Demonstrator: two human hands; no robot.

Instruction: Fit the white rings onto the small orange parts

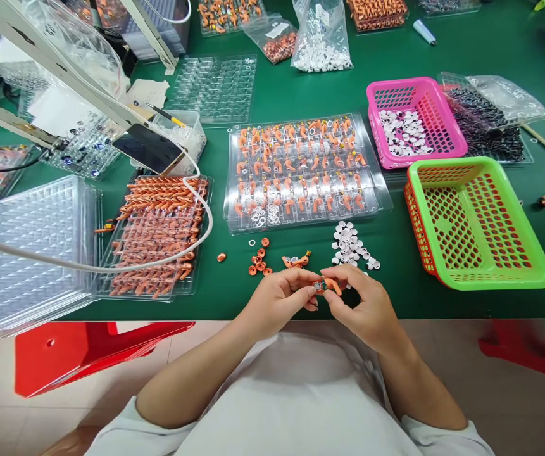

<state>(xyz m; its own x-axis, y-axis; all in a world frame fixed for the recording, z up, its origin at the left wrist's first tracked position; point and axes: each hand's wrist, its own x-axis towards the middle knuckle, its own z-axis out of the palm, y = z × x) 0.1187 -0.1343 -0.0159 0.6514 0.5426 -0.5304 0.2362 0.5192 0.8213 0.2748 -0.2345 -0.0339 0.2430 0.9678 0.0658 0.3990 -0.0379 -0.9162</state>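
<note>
Head view: orange hook (333,285) lies inside right grip (365,308).

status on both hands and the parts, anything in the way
Left hand holds small round part. Right hand holds curved orange piece. Parts close together, contact unclear. White caps just beyond right hand, not blocking.

Green table (225,291), trays (374,193), pink basket (419,159)

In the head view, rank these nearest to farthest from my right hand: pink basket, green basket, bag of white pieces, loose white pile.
From your right hand:
1. Loose white pile, just beyond it.
2. Green basket, off to the right.
3. Pink basket, farther back, right.
4. Bag of white pieces, far back.
</note>
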